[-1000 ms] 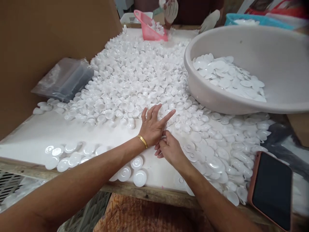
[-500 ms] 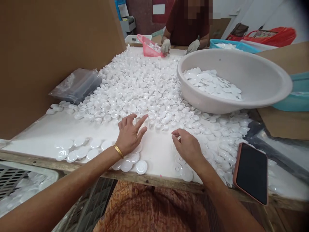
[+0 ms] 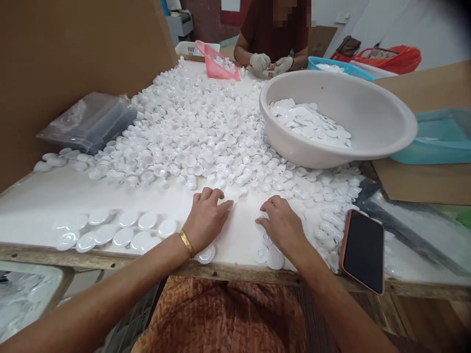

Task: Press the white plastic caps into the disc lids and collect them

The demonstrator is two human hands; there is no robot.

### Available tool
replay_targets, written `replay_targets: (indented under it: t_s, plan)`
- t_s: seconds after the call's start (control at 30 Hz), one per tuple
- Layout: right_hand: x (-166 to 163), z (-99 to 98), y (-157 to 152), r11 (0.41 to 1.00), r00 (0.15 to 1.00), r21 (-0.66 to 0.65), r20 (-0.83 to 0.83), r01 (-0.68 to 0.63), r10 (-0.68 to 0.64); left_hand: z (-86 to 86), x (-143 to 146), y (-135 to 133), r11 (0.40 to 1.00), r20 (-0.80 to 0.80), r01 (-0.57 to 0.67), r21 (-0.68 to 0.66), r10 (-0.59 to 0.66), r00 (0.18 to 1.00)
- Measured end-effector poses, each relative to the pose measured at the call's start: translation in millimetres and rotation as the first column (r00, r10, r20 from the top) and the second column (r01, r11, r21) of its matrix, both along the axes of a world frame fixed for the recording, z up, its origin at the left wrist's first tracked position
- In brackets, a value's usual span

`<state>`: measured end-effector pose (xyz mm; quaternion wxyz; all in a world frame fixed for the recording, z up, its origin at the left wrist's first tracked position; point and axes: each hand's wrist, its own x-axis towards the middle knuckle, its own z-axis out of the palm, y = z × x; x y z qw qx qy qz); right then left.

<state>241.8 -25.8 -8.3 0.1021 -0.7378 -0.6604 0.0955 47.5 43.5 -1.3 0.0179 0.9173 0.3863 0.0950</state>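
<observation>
My left hand [image 3: 208, 215], with a gold bangle at the wrist, is low over the table at the near edge of a heap of small white glossy cup-like pieces [image 3: 206, 132]. Its fingers are curled, thumb and forefinger drawn together; whatever they pinch is too small to make out. To its right, my right hand [image 3: 282, 223] is bent with a gap between thumb and forefinger, above a few small white saucers [image 3: 275, 257]. More white saucers [image 3: 123, 237] lie in rows along the table's front edge at the left. One saucer [image 3: 206, 254] sits below my left wrist.
A large pale basin [image 3: 379, 117] holding flat white discs stands on the right. The phone [image 3: 364, 252] lies by the front edge. A plastic-wrapped packet [image 3: 91, 120] is at the left beside cardboard [image 3: 81, 59]. Across the table, a gloved person works near a pink scoop [image 3: 221, 68].
My left hand has drawn back from the heap, its outstretched fingers now curled. My right thumb and forefinger have parted. The other person's gloved hands came together, away from the pink scoop. The view shifted.
</observation>
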Motion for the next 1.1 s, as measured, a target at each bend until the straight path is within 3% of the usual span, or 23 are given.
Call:
replay_targets:
  t_s: [0.13, 0.23, 0.3, 0.37, 0.53, 0.73, 0.87, 0.93, 1.03, 1.1]
  plan:
    - [-6, 9.1, 7, 0.996, 0.939, 0.075, -0.344, 0.041, -0.013, 4.0, -2, 5, 0.977, 0.179, -0.11, -0.183, 0.143, 0.973]
    - [-21, 12.6, 14, 0.96, 0.837, 0.269, -0.541, 0.075, 0.086, 11.9, 1, 12, 0.901, 0.276, -0.14, -0.412, 0.27, 0.922]
    - [-32, 7.9, 20, 0.915, 0.819, 0.403, -0.533, 0.026, 0.212, 16.3, 5, 16, 0.807, 0.315, -0.123, -0.578, 0.36, 0.878]
    - [-40, -1.6, 25, 0.887, 0.825, 0.458, -0.48, -0.053, 0.298, 16.7, 8, 19, 0.733, 0.342, -0.089, -0.675, 0.418, 0.842]
    - [-44, -25.1, 28, 0.889, 0.847, 0.43, -0.405, -0.156, 0.344, 1.7, 8, 25, 0.689, 0.314, -0.13, -0.713, 0.48, 0.819]
    - [-44, -29.8, 26, 0.876, 0.879, 0.428, -0.302, -0.222, 0.37, -7.6, 5, 28, 0.707, 0.279, -0.176, -0.685, 0.478, 0.833]
    - [-44, -30.8, 23, 0.853, 0.921, 0.435, -0.121, -0.287, 0.371, -5.8, 3, 25, 0.722, 0.221, -0.202, -0.662, 0.445, 0.868]
    - [-44, -30.6, 21, 0.829, 0.925, 0.445, -0.001, -0.339, 0.379, -3.5, 5, 24, 0.799, 0.215, -0.221, -0.559, 0.397, 0.892]
    - [-46, -29.2, 18, 0.816, 0.917, 0.426, 0.113, -0.391, 0.381, -0.1, 18, 26, 0.947, 0.317, -0.171, -0.272, 0.256, 0.913]
    - [-46, -28.3, 18, 0.839, 0.926, 0.394, 0.135, -0.376, 0.351, -0.3, 33, 34, 0.988, 0.381, -0.101, -0.115, 0.138, 0.914]
